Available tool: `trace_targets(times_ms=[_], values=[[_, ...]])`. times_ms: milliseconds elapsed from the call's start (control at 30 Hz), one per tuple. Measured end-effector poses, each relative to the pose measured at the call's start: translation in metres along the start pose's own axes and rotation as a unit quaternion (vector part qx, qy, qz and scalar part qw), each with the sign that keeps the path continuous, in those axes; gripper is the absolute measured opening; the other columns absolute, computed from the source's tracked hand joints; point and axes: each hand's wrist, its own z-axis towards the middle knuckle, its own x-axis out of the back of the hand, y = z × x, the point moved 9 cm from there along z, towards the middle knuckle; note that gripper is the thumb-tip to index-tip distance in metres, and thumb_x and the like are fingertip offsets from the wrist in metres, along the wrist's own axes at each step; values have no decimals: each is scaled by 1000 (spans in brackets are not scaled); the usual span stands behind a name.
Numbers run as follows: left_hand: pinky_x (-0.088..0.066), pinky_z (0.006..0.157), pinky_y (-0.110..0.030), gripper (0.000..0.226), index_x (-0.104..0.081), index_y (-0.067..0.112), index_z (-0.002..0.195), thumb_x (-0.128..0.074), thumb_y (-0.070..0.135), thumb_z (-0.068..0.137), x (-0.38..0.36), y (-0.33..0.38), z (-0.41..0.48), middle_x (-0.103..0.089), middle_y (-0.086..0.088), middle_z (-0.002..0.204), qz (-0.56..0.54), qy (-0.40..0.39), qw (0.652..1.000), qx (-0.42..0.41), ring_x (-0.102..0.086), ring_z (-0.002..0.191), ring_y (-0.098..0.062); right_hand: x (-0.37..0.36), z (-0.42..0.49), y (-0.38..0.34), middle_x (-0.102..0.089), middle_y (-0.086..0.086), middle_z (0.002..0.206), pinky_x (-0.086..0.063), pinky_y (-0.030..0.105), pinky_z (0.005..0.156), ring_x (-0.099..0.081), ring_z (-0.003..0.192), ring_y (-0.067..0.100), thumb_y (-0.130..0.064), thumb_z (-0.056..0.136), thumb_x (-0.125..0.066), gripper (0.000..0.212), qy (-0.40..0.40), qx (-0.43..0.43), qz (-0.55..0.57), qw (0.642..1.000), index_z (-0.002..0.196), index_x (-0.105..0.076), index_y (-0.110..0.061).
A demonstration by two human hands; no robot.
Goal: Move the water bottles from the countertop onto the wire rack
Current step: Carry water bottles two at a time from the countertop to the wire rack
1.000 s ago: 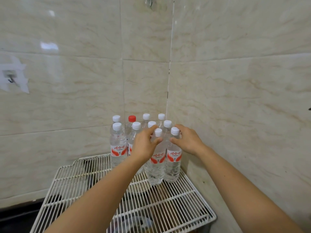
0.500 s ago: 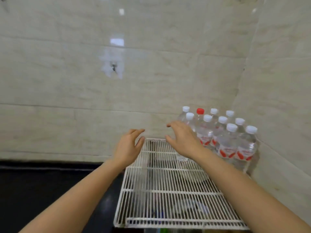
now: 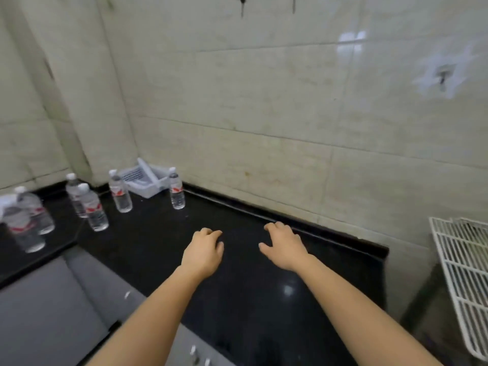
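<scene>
Several clear water bottles with white caps and red labels stand on the black countertop (image 3: 237, 299) at the left: one (image 3: 176, 190) nearest the wall, one (image 3: 120, 192) beside a basket, one (image 3: 93, 208) nearer me, others (image 3: 29, 215) at the far left edge. My left hand (image 3: 204, 250) and my right hand (image 3: 285, 247) hover empty over the counter's middle, fingers loosely apart, well right of the bottles. The white wire rack (image 3: 464, 273) shows only its left part at the right edge; no bottles on that part.
A white plastic basket (image 3: 144, 179) sits against the wall in the counter's corner. Grey cabinet fronts (image 3: 47, 313) lie below the counter at lower left. Tiled walls rise behind, with small hooks (image 3: 443, 77) on them. A gap separates counter end and rack.
My view has swung left from the rack to the countertop. Both hands left the bottles on the rack and moved, empty, over the counter.
</scene>
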Motion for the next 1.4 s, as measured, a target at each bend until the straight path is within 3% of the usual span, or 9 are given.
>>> trace_targets(times_ms=[333,867,1200,1300,1400], values=[[-40,104,-39,46,-41,17,140,-40,32,96,67,-230,4,-40,-7,143,13,32,984,173,-36,131,-26,-107,106,-205,-42,7,140,-39,47,104,-40,129,28,-38,94,-52,56,-84,119,-27,989,143,-36,-15],[-37,106,-38,46,-42,16,139,-41,29,95,127,-512,122,-39,-7,144,24,36,956,290,-35,132,-26,-248,328,-443,-39,8,144,-38,49,105,-38,133,29,-37,93,-53,61,-165,198,-54,965,145,-31,-15],[-42,101,-41,47,-39,17,140,-44,22,94,183,-640,144,-23,-9,152,32,101,944,313,-31,133,-29,-269,412,-541,-41,8,137,-41,44,100,-43,129,27,-34,92,-56,62,-87,193,-21,977,144,-26,-16],[-42,100,-43,52,-31,16,143,-46,23,94,207,-671,163,-15,-13,155,48,123,945,299,-25,137,-32,-266,433,-562,-39,9,139,-43,43,96,-44,127,28,-33,93,-54,66,-44,180,-23,982,147,-21,-15],[-40,102,-45,60,-20,12,147,-45,28,95,224,-704,182,-12,-17,156,37,128,936,327,-21,139,-34,-269,450,-580,-29,8,150,-39,45,103,-37,134,28,-33,95,-48,72,-39,189,-70,979,153,-9,-16]])
